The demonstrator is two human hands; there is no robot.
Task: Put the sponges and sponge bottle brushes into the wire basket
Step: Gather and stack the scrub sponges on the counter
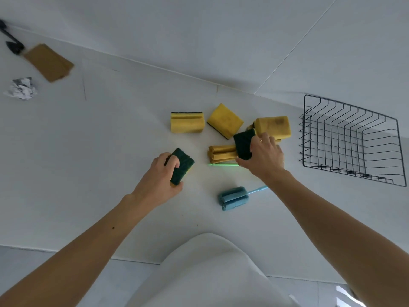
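Both hands grip green-faced sponges — left hand (163,173) on one (182,166), right hand (263,155) on another (243,144) — left of the empty basket (352,140). Best carried clear over its rim and dropped in; blue brush (233,197) waits on the tabletop (110,151).

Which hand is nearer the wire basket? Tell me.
Right. The right hand, gripping a green-faced sponge, sits just left of the wire basket; the left hand, holding another sponge, is much farther left.
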